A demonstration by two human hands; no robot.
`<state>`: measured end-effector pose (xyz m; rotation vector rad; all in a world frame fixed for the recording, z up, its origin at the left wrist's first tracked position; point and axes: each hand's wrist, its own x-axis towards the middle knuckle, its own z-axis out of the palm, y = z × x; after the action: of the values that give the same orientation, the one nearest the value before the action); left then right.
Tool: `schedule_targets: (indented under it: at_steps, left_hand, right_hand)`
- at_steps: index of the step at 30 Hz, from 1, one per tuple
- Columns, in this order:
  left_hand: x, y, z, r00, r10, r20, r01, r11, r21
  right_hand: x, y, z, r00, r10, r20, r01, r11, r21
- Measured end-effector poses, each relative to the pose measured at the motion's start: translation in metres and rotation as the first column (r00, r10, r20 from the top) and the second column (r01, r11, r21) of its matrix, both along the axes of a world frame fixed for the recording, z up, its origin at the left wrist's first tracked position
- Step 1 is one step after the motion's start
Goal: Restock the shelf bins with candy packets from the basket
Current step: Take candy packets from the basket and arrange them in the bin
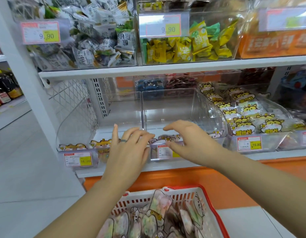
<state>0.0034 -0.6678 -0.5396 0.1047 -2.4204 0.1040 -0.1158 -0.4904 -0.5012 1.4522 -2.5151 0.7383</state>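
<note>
Nearest, the red basket (183,187) holds a loose heap of candy packets (148,219). They look light, soft and slick in their film, so they are best pinched at a sealed edge rather than squeezed. Beyond it, the left hand (130,148) and right hand (188,141) hover with fingers loosely spread, holding nothing, at the front lip of the nearly bare clear bins (174,107).

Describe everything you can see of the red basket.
The red basket looks plastic, with a red rim and pale slotted walls. It sits low in view, below the orange shelf base, partly out of frame. Candy packets with cartoon animals lie piled inside. The left hand and right hand do not touch it.
</note>
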Motion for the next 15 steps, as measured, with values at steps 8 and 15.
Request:
schedule_targets:
  at_steps: [8, 15]
  left_hand:
    - [0.079, 0.025, -0.047, 0.953, -0.159, 0.259, 0.174, 0.984, -0.038]
    - [0.112, 0.037, -0.112, 0.403, -0.170, 0.899, -0.013, 0.982, 0.191]
  right_hand:
    - [0.062, 0.065, -0.064, 0.985, 0.148, 0.090, -0.164, 0.965, 0.207]
    - [0.077, 0.070, -0.134, 0.944, 0.127, 0.306, -0.309, 0.670, 0.675]
